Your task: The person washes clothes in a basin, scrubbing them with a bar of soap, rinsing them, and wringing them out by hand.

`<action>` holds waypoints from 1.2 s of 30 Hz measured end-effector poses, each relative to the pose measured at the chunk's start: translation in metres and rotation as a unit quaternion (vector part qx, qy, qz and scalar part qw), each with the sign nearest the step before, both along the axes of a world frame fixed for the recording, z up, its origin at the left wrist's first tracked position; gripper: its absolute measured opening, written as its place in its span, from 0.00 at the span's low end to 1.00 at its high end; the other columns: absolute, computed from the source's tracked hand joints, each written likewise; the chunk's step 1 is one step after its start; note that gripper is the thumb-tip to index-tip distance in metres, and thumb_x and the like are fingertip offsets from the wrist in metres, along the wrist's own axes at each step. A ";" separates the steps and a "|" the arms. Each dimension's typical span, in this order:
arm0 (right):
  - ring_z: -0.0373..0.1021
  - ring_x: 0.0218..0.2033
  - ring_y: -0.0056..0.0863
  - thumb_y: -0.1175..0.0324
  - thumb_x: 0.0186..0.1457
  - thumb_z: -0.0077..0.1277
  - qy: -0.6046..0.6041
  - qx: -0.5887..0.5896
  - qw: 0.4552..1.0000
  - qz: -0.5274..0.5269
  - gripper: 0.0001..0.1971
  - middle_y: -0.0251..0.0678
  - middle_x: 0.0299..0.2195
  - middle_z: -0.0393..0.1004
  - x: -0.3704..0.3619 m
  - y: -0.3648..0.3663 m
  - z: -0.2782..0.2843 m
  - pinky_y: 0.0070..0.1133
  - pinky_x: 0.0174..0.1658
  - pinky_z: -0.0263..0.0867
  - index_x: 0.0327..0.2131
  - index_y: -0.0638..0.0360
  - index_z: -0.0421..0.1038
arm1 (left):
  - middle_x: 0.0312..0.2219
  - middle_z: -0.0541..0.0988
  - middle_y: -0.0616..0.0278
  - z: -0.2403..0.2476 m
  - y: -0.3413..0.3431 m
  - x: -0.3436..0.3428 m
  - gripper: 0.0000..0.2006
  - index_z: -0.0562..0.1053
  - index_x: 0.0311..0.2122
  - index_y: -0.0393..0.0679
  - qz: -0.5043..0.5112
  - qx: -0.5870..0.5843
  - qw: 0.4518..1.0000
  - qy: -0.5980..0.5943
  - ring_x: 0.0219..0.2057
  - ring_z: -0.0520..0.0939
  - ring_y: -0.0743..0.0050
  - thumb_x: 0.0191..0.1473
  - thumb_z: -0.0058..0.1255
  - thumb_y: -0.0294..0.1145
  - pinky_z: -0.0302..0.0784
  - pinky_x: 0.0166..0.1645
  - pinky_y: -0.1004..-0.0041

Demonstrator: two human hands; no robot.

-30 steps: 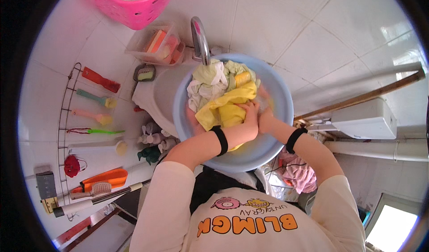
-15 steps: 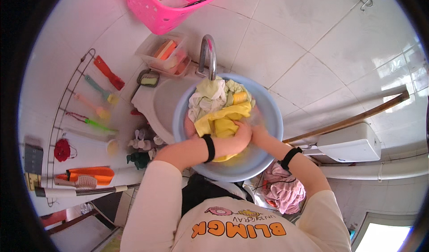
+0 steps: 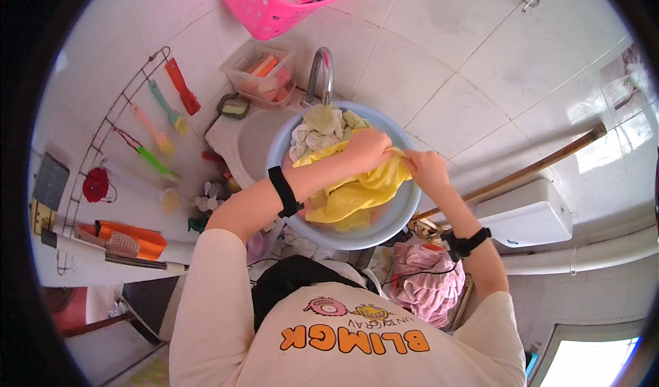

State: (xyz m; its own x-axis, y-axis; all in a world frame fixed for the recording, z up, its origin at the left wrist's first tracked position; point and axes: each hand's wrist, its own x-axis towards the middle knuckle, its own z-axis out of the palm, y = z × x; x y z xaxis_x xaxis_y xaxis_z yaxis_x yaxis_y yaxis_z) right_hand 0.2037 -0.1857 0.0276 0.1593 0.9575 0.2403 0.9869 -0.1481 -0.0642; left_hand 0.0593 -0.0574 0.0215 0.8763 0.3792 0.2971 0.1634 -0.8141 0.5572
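A pale blue basin (image 3: 398,219) sits in a white sink under a metal tap (image 3: 318,75). It holds a yellow cloth (image 3: 357,191) and several pale green and white garments (image 3: 319,127). My left hand (image 3: 367,150) grips the yellow cloth near the basin's middle. My right hand (image 3: 425,169) grips the same cloth at the basin's right rim. The cloth is stretched between both hands and lifted above the other laundry. Each wrist wears a black band.
A pink perforated basket (image 3: 278,3) hangs on the tiled wall above a clear box of soaps (image 3: 261,75). Brushes hang from a wire rack (image 3: 147,123) at left. A pink garment (image 3: 427,284) lies below the basin. A wooden pole (image 3: 535,167) leans at right.
Both hands have risen out of the basin and moved apart, pulling the yellow cloth up and stretching it. The view has shifted downward slightly.
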 end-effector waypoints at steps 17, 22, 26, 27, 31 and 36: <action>0.35 0.60 0.49 0.31 0.36 0.44 -0.034 -0.417 0.905 0.074 0.57 0.56 0.58 0.40 -0.022 -0.010 -0.112 0.38 0.60 0.32 0.57 0.71 0.37 | 0.60 0.37 0.52 -0.107 -0.050 0.019 0.45 0.47 0.60 0.49 -0.076 0.241 0.853 0.457 0.60 0.35 0.47 0.41 0.42 0.64 0.29 0.56 0.39; 0.34 0.60 0.51 0.32 0.36 0.44 -0.059 -0.610 0.783 0.106 0.51 0.43 0.59 0.44 -0.031 0.019 -0.093 0.38 0.60 0.29 0.58 0.57 0.45 | 0.60 0.35 0.58 -0.136 -0.064 0.043 0.45 0.44 0.60 0.50 -0.008 0.332 0.780 0.531 0.60 0.31 0.47 0.41 0.43 0.61 0.28 0.55 0.36; 0.40 0.60 0.45 0.40 0.43 0.44 -0.092 -0.605 0.786 0.087 0.39 0.37 0.58 0.48 -0.024 0.020 -0.103 0.36 0.60 0.31 0.57 0.45 0.49 | 0.61 0.35 0.61 -0.153 -0.078 0.066 0.42 0.44 0.60 0.50 0.043 0.354 0.715 0.601 0.60 0.30 0.44 0.43 0.42 0.58 0.27 0.53 0.34; 0.42 0.59 0.44 0.42 0.44 0.44 -0.088 -0.603 0.788 0.085 0.37 0.38 0.58 0.49 -0.022 0.025 -0.102 0.35 0.60 0.33 0.57 0.45 0.51 | 0.61 0.36 0.62 -0.158 -0.080 0.076 0.41 0.44 0.60 0.49 0.058 0.348 0.688 0.635 0.59 0.30 0.43 0.44 0.42 0.57 0.27 0.53 0.33; 0.48 0.57 0.40 0.51 0.47 0.44 -0.071 -0.598 0.793 0.095 0.28 0.40 0.55 0.55 -0.039 0.038 -0.101 0.33 0.58 0.40 0.53 0.46 0.59 | 0.60 0.39 0.63 -0.184 -0.086 0.094 0.36 0.49 0.59 0.48 0.228 0.194 0.652 0.696 0.60 0.31 0.50 0.46 0.43 0.49 0.26 0.55 0.37; 0.62 0.46 0.41 0.65 0.48 0.45 0.258 -0.237 0.919 0.183 0.15 0.44 0.45 0.66 0.026 0.002 -0.100 0.31 0.49 0.57 0.41 0.54 0.69 | 0.41 0.72 0.52 -0.079 -0.030 0.032 0.17 0.72 0.40 0.44 -0.065 0.076 0.944 0.315 0.47 0.67 0.53 0.46 0.44 0.40 0.58 0.49 0.51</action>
